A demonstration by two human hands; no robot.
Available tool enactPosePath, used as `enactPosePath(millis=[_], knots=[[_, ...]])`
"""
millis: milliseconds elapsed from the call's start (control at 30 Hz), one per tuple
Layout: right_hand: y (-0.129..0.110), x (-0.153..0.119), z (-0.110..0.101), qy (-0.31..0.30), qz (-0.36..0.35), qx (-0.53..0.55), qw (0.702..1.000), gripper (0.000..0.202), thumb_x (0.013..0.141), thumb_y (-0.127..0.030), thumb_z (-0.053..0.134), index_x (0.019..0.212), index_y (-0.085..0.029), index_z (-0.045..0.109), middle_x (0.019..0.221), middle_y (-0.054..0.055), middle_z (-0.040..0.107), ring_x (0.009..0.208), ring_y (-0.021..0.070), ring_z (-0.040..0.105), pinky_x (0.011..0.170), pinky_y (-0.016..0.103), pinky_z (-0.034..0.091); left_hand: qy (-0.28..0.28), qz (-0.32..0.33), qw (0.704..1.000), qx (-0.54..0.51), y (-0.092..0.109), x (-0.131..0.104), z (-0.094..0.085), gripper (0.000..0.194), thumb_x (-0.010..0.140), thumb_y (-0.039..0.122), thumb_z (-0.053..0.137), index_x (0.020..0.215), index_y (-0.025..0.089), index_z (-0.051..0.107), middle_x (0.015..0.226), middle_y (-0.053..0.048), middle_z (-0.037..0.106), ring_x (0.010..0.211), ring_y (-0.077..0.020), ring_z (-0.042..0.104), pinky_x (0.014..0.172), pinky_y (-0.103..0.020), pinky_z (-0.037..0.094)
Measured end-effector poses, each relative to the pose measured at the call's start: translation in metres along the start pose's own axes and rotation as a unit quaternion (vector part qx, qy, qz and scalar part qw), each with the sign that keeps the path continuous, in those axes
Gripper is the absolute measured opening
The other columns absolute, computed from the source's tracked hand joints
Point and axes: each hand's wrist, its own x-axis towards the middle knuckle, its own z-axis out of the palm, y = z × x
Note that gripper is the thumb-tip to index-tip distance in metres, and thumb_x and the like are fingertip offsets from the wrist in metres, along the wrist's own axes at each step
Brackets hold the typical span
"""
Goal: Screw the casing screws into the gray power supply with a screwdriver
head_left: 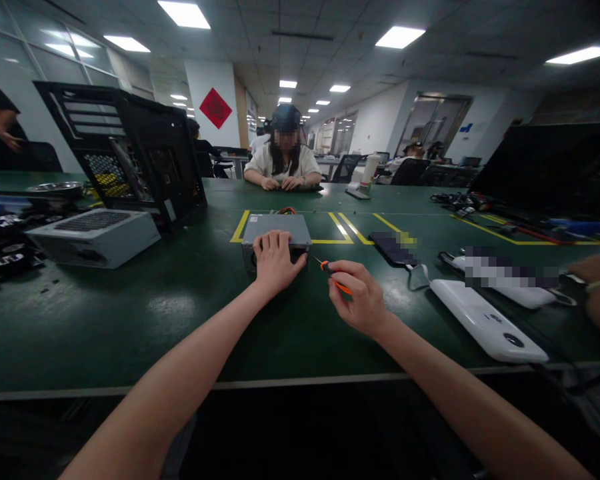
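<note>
Grey metal box (276,229) sits on the green table (130,320) by the yellow lines | left hand (276,261) lies flat on its near end, seemingly to keep it from sliding | right hand (359,298) is closed around an orange screwdriver (331,275), tip aimed at the box

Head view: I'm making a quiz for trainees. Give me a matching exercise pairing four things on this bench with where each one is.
Things:
1. small grey metal box
2. orange-handled screwdriver
3. open black computer case
4. dark phone

Places:
A. standing at the far left of the table
B. under the left hand
C. lying flat, right of the box
D. held in the right hand

Pairs: 1-B, 2-D, 3-A, 4-C
</note>
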Motion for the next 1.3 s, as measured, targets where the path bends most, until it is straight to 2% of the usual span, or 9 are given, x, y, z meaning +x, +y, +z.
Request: enactPosePath(millis=[167, 533, 633, 833, 933, 1033, 1133, 1200, 1300], knots=[[-0.001, 0.000, 0.001, 0.003, 0.003, 0.012, 1.000, 0.045, 0.075, -0.006, 0.052, 0.114, -0.024, 0.037, 0.104, 0.008, 0.056, 0.098, 0.0193, 0.057, 0.076, 0.035, 0.055, -0.007, -0.002, 1.000, -0.003, 0.000, 0.001, 0.001, 0.042, 0.078, 0.046, 0.053, 0.107, 0.017, 0.046, 0.113, -0.012, 0.049, 0.109, -0.0288, 0.041, 0.098, -0.044, 0.023], [0.001, -0.003, -0.001, 0.013, 0.000, 0.018, 1.000, 0.041, 0.074, -0.008, 0.054, 0.110, -0.024, 0.041, 0.103, 0.007, 0.060, 0.095, 0.0185, 0.060, 0.075, 0.034, 0.054, -0.009, -0.012, 1.000, -0.007, 0.001, 0.001, 0.000, 0.041, 0.078, 0.045, 0.053, 0.107, 0.017, 0.046, 0.112, -0.012, 0.048, 0.108, -0.0288, 0.041, 0.098, -0.044, 0.024], [0.001, -0.001, -0.003, 0.041, 0.022, 0.025, 0.999, 0.039, 0.073, -0.009, 0.056, 0.107, -0.025, 0.043, 0.099, 0.005, 0.061, 0.091, 0.0182, 0.061, 0.073, 0.034, 0.054, -0.009, -0.007, 1.000, -0.004, 0.001, 0.001, 0.000, 0.042, 0.077, 0.045, 0.055, 0.107, 0.017, 0.047, 0.113, -0.012, 0.048, 0.108, -0.0288, 0.041, 0.098, -0.044, 0.024], [0.002, 0.005, -0.008, 0.140, 0.124, 0.098, 0.978, 0.034, 0.075, -0.010, 0.056, 0.103, -0.024, 0.042, 0.091, 0.002, 0.056, 0.077, 0.0149, 0.062, 0.067, 0.033, 0.053, -0.021, 0.013, 1.000, 0.003, -0.001, -0.002, -0.005, 0.044, 0.077, 0.044, 0.055, 0.110, 0.017, 0.047, 0.116, -0.012, 0.049, 0.110, -0.0290, 0.041, 0.099, -0.045, 0.024], [0.002, 0.011, -0.008, 0.171, 0.233, 0.160, 0.944, 0.022, 0.081, -0.015, 0.051, 0.100, -0.024, 0.042, 0.092, -0.001, 0.052, 0.057, 0.0070, 0.058, 0.054, 0.025, 0.050, -0.049, 0.051, 0.997, 0.006, -0.006, -0.005, -0.011, 0.047, 0.077, 0.041, 0.055, 0.118, 0.019, 0.045, 0.123, -0.012, 0.046, 0.116, -0.0287, 0.038, 0.102, -0.045, 0.023], [0.007, 0.022, -0.002, 0.153, 0.364, 0.240, 0.887, 0.017, 0.083, -0.022, 0.050, 0.097, -0.024, 0.042, 0.086, -0.004, 0.051, 0.046, 0.0032, 0.051, 0.043, 0.019, 0.043, -0.073, 0.098, 0.992, 0.019, -0.010, -0.008, -0.019, 0.050, 0.080, 0.038, 0.052, 0.126, 0.021, 0.041, 0.131, -0.012, 0.042, 0.123, -0.0279, 0.035, 0.104, -0.045, 0.021], [0.017, 0.032, 0.014, 0.105, 0.493, 0.328, 0.799, 0.021, 0.078, -0.027, 0.054, 0.095, -0.024, 0.040, 0.070, -0.009, 0.049, 0.038, 0.0025, 0.043, 0.034, 0.016, 0.035, -0.086, 0.116, 0.989, 0.023, -0.012, -0.010, -0.027, 0.051, 0.082, 0.035, 0.051, 0.129, 0.023, 0.040, 0.132, -0.012, 0.041, 0.124, -0.0280, 0.035, 0.104, -0.045, 0.022], [0.023, 0.037, 0.029, 0.046, 0.568, 0.352, 0.743, 0.023, 0.078, -0.032, 0.054, 0.096, -0.024, 0.041, 0.055, -0.012, 0.044, 0.033, 0.0036, 0.039, 0.031, 0.015, 0.031, -0.092, 0.118, 0.988, 0.025, -0.011, -0.011, -0.032, 0.051, 0.081, 0.034, 0.051, 0.130, 0.022, 0.040, 0.132, -0.012, 0.042, 0.124, -0.0285, 0.036, 0.104, -0.046, 0.023], [0.025, 0.042, 0.050, 0.009, 0.599, 0.357, 0.717, 0.029, 0.077, -0.041, 0.056, 0.094, -0.022, 0.044, 0.045, -0.013, 0.040, 0.031, 0.0056, 0.039, 0.030, 0.015, 0.031, -0.109, 0.130, 0.985, 0.038, -0.010, -0.015, -0.043, 0.052, 0.081, 0.034, 0.052, 0.131, 0.022, 0.040, 0.132, -0.013, 0.043, 0.124, -0.0291, 0.037, 0.103, -0.046, 0.025]])
